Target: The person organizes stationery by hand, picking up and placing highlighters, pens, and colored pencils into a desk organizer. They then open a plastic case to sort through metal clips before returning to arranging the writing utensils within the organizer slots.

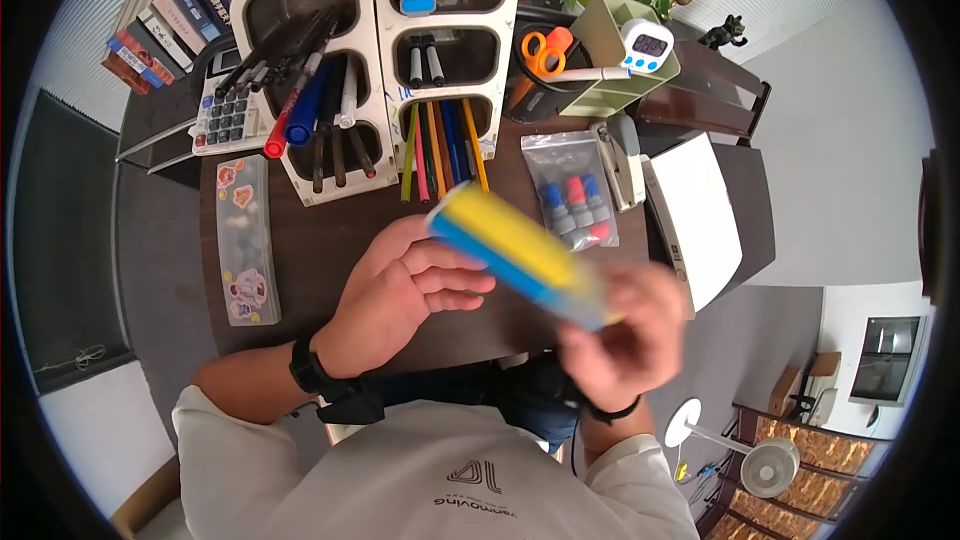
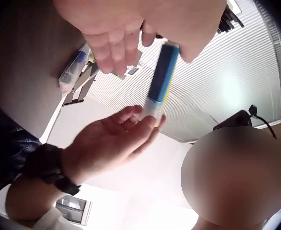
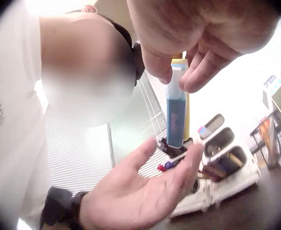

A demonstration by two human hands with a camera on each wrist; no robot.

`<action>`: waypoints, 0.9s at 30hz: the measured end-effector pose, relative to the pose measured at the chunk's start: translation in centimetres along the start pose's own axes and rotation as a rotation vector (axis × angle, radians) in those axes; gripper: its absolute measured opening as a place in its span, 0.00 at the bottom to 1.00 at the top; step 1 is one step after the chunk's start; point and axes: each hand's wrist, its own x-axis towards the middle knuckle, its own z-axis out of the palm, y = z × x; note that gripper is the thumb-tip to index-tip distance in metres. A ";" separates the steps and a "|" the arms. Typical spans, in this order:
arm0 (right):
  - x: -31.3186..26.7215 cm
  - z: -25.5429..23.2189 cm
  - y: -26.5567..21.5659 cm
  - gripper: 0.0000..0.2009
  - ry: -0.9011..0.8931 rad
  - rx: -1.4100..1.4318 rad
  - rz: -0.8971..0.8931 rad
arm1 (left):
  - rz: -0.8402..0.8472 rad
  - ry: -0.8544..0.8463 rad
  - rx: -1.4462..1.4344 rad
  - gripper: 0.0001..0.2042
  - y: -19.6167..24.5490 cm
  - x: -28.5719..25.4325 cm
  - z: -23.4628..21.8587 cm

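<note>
My right hand (image 1: 635, 335) pinches a yellow and a blue highlighter (image 3: 176, 120) side by side, by their pale capped end, between thumb and fingers. In the head view the yellow highlighter (image 1: 510, 235) is blurred and lies along the blue one, tilted over the desk. Its far end overlaps the fingertips of my left hand (image 1: 385, 285). That left hand has its fingers spread and relaxed, gripping nothing; in the right wrist view its palm (image 3: 140, 199) faces up, just below the highlighters' lower end.
Ahead stands a white organiser (image 1: 385, 90) with pens, coloured pencils and markers. A sticker-covered pencil case (image 1: 247, 240) and calculator (image 1: 228, 120) lie left. Right are a bag of small bottles (image 1: 570, 195), a stapler (image 1: 622, 162), a black pen cup (image 1: 545, 90) and white paper (image 1: 700, 215).
</note>
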 end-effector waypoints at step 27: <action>5.8 7.3 7.1 0.29 -0.424 0.022 0.210 | 0.130 0.216 0.308 0.27 0.8 1.3 -0.8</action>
